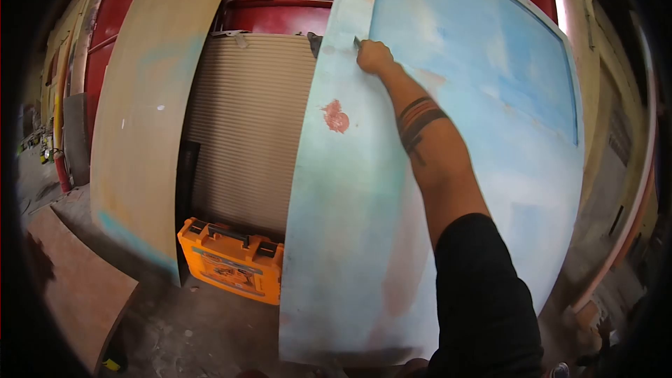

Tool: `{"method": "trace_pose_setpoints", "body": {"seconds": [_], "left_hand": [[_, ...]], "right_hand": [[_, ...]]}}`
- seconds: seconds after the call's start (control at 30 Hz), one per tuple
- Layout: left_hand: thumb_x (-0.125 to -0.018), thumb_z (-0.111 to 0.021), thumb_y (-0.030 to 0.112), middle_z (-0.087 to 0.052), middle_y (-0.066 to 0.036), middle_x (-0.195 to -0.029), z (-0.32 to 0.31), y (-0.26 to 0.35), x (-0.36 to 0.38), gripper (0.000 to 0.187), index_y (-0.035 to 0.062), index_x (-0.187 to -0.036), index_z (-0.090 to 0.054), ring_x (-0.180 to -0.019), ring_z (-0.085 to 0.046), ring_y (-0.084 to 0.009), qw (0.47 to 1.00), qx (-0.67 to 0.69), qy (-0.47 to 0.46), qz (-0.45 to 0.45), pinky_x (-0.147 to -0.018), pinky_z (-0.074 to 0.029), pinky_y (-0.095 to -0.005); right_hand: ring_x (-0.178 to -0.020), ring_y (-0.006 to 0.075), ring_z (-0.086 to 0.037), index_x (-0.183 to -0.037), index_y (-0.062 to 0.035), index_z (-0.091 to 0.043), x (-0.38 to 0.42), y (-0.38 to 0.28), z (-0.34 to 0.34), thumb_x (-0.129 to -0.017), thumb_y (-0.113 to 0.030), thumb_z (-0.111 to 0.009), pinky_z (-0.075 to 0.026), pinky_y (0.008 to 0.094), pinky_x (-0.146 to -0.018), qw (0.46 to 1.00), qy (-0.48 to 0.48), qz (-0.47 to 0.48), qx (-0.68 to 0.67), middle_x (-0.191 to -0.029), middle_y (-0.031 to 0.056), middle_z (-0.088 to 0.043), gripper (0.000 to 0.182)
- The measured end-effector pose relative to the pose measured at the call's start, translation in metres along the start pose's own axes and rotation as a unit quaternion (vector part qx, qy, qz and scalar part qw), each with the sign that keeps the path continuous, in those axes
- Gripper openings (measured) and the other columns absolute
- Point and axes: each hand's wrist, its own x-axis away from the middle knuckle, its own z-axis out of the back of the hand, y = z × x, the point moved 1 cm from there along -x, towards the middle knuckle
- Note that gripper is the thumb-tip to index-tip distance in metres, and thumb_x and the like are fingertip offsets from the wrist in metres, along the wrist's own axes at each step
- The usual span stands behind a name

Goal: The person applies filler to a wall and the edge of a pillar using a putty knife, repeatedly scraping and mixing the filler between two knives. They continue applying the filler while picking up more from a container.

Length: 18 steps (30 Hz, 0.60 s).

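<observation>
My right hand is closed around a small, dark, thin-edged tool, most of it hidden in my fist. It is held at the upper left part of a large pale blue panel, close to the step of its recessed area. The panel has whitish, green and pinkish smears, and a reddish patch lies below and left of my hand. A tattooed forearm and black sleeve reach up across the panel. My left hand is not in view.
An orange case sits on the floor left of the panel, before a ribbed beige sheet. Farther left leans a tall tan panel. A brown board lies lower left. A dark grey scrap shows at the blue panel's edge.
</observation>
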Motion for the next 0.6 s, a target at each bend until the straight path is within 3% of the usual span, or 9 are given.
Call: {"method": "trace_pose_setpoints", "body": {"seconds": [0.1, 0.17, 0.23, 0.33, 0.43, 0.5, 0.53, 0.57, 0.6], "left_hand": [[-0.094, -0.055, 0.021, -0.068, -0.005, -0.107, -0.027, 0.128, 0.081, 0.039, 0.0123, -0.132, -0.054, -0.088, -0.067, -0.0190, 0.966, 0.203, -0.146, 0.071, -0.067, -0.057, -0.0322], [-0.094, -0.055, 0.021, -0.068, -0.005, -0.107, -0.042, 0.200, 0.143, 0.038, 0.0127, -0.131, -0.055, -0.089, -0.067, -0.0188, 0.900, 0.315, -0.259, 0.150, -0.067, -0.057, -0.0323], [-0.094, -0.055, 0.022, -0.068, -0.004, -0.108, -0.053, 0.251, 0.212, 0.036, 0.0132, -0.130, -0.056, -0.089, -0.068, -0.0186, 0.802, 0.403, -0.362, 0.251, -0.067, -0.057, -0.0323], [-0.095, -0.055, 0.023, -0.068, -0.004, -0.108, -0.059, 0.298, 0.307, 0.035, 0.0138, -0.128, -0.058, -0.090, -0.068, -0.0183, 0.628, 0.470, -0.463, 0.413, -0.067, -0.057, -0.0324], [-0.095, -0.055, 0.024, -0.069, -0.003, -0.109, -0.052, 0.310, 0.389, 0.033, 0.0145, -0.127, -0.060, -0.091, -0.068, -0.0181, 0.457, 0.487, -0.500, 0.551, -0.067, -0.058, -0.0325], [-0.096, -0.055, 0.025, -0.069, -0.002, -0.110, -0.040, 0.309, 0.431, 0.032, 0.0149, -0.126, -0.061, -0.091, -0.068, -0.0179, 0.359, 0.501, -0.491, 0.616, -0.067, -0.058, -0.0326], [-0.096, -0.055, 0.025, -0.069, -0.002, -0.110, -0.034, 0.305, 0.448, 0.032, 0.0151, -0.125, -0.061, -0.092, -0.068, -0.0178, 0.313, 0.506, -0.482, 0.643, -0.067, -0.058, -0.0326], [-0.096, -0.055, 0.025, -0.069, -0.002, -0.110, -0.028, 0.304, 0.456, 0.031, 0.0153, -0.124, -0.062, -0.092, -0.068, -0.0177, 0.273, 0.518, -0.472, 0.659, -0.067, -0.058, -0.0326], [-0.096, -0.055, 0.026, -0.069, -0.002, -0.110, -0.021, 0.305, 0.455, 0.031, 0.0155, -0.124, -0.062, -0.092, -0.069, -0.0177, 0.223, 0.540, -0.452, 0.674, -0.067, -0.058, -0.0326]], "right_hand": [[-0.100, 0.0370, -0.069, -0.111, -0.0042, -0.068, 0.016, 0.042, 0.024, -0.092, -0.024, -0.052, -0.055, 0.0448, -0.089, 0.992, -0.050, -0.062, -0.102, -0.109, 0.0240, -0.070, 0.032], [-0.095, 0.0379, -0.070, -0.109, -0.0035, -0.067, 0.030, 0.080, 0.022, -0.093, -0.025, -0.050, -0.055, 0.0453, -0.087, 0.977, 0.037, -0.066, -0.201, -0.101, 0.0249, -0.071, 0.032], [-0.093, 0.0392, -0.070, -0.108, -0.0025, -0.067, 0.043, 0.103, 0.028, -0.094, -0.026, -0.050, -0.055, 0.0461, -0.085, 0.959, 0.119, -0.077, -0.245, -0.099, 0.0258, -0.070, 0.032], [-0.065, 0.0235, -0.069, -0.113, -0.0013, -0.066, 0.071, 0.111, 0.042, -0.097, -0.027, -0.051, -0.058, 0.0371, -0.059, 0.941, 0.098, -0.095, -0.311, -0.081, 0.0157, -0.070, 0.034], [-0.065, 0.0193, -0.067, -0.114, -0.0011, -0.066, 0.084, 0.121, 0.026, -0.099, -0.029, -0.051, -0.056, 0.0344, -0.058, 0.952, 0.149, -0.029, -0.265, -0.078, 0.0134, -0.069, 0.035], [-0.064, 0.0160, -0.064, -0.115, -0.0006, -0.065, 0.134, 0.090, 0.033, -0.102, -0.029, -0.051, -0.054, 0.0322, -0.058, 0.929, 0.162, 0.028, -0.331, -0.075, 0.0108, -0.067, 0.034], [-0.069, 0.0132, -0.063, -0.114, -0.0002, -0.065, 0.178, 0.069, 0.043, -0.104, -0.026, -0.050, -0.052, 0.0304, -0.064, 0.940, 0.141, 0.032, -0.310, -0.077, 0.0074, -0.067, 0.032], [-0.086, 0.0160, -0.064, -0.121, -0.0004, -0.062, 0.220, 0.063, 0.020, -0.106, -0.025, -0.045, -0.052, 0.0321, -0.076, 0.900, 0.164, 0.143, -0.377, -0.099, 0.0102, -0.070, 0.033], [-0.101, 0.0222, -0.060, -0.130, -0.0021, -0.056, 0.279, 0.041, 0.026, -0.107, -0.027, -0.043, -0.050, 0.0348, -0.084, 0.875, 0.077, 0.188, -0.440, -0.120, 0.0128, -0.061, 0.036]]}}
